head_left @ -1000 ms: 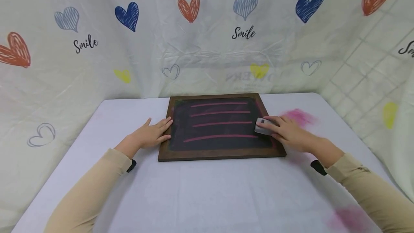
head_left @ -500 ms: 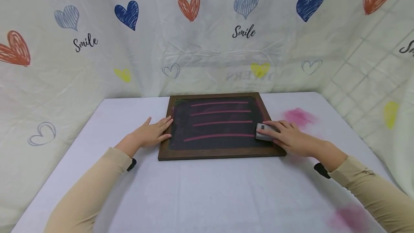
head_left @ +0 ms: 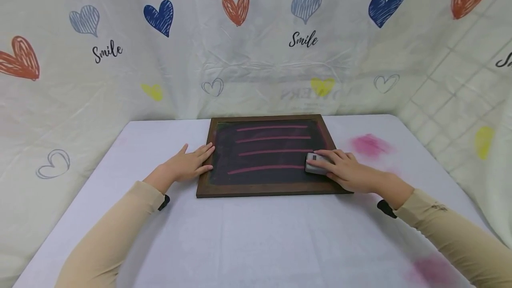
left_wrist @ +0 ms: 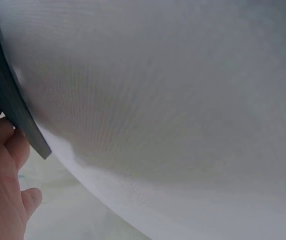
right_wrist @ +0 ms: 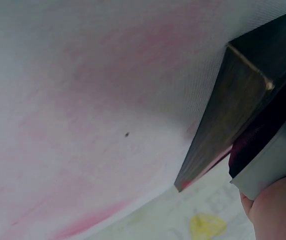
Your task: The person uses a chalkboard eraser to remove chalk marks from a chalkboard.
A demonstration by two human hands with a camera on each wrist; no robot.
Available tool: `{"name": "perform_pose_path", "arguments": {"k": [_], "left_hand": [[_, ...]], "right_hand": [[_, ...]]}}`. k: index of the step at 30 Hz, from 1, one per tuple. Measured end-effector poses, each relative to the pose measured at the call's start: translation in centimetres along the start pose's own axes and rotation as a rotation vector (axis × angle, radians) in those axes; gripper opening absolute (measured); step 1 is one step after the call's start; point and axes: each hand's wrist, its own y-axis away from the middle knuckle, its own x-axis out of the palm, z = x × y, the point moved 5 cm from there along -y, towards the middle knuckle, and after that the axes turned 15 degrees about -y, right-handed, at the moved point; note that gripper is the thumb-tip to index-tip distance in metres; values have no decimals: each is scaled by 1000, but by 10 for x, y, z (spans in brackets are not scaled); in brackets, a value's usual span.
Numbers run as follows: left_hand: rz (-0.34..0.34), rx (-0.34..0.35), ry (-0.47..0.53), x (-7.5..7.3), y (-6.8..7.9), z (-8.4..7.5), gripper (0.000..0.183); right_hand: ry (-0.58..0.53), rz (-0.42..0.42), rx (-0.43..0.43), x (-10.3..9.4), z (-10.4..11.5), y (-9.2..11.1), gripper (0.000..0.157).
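A chalkboard (head_left: 264, 159) with a brown wooden frame lies on the white-covered table, several pink chalk lines running across it. My right hand (head_left: 346, 170) grips a grey-topped chalkboard eraser (head_left: 317, 163) on the board's right part, at the right end of the lowest line. Dark felt stained magenta shows under the eraser (right_wrist: 275, 155) in the right wrist view. My left hand (head_left: 188, 163) rests with fingers spread on the frame's left side; in the left wrist view its fingertips (left_wrist: 18, 147) meet the frame's edge (left_wrist: 13, 95).
Pink chalk smudges mark the tablecloth (head_left: 256, 239), one right of the board (head_left: 371, 146) and another near the front right (head_left: 434, 270). Behind the table hangs a white curtain (head_left: 256, 48) printed with hearts.
My right hand has brought the eraser down the board's right side, then left onto the end of the lowest line, which now shows shorter. My left hand has stayed on the frame.
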Motion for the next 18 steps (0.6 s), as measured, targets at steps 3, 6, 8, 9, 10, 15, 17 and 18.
{"name": "perform_pose_path", "arguments": {"k": [3,6,8,9,10,15,17,18], "left_hand": [[0,1,-6,0,0,0,72],[5,1,-9,1,0,1,73],[11,1,-9,1,-1,0,73],[10,2,-9,0,-1,0,73],[12,3,-8,0,-1,-1,73],[15,0,2,-2,0,-2,73],[22,-7,0,-2,1,-2,73],[25,-9,-1,-2,1,-2,73]], "right_hand": [[-14,7,2,3,1,-5,61],[-21,9,3,6,3,-9,62],[-25,13,1,7,4,-12,61],[-33,15,-1,8,6,-14,61],[-37,15,-3,8,7,-15,60],[-56,23,2,10,12,-25,58],[-52,29,7,10,14,-29,58],[-49,34,8,11,15,-31,58]]}}
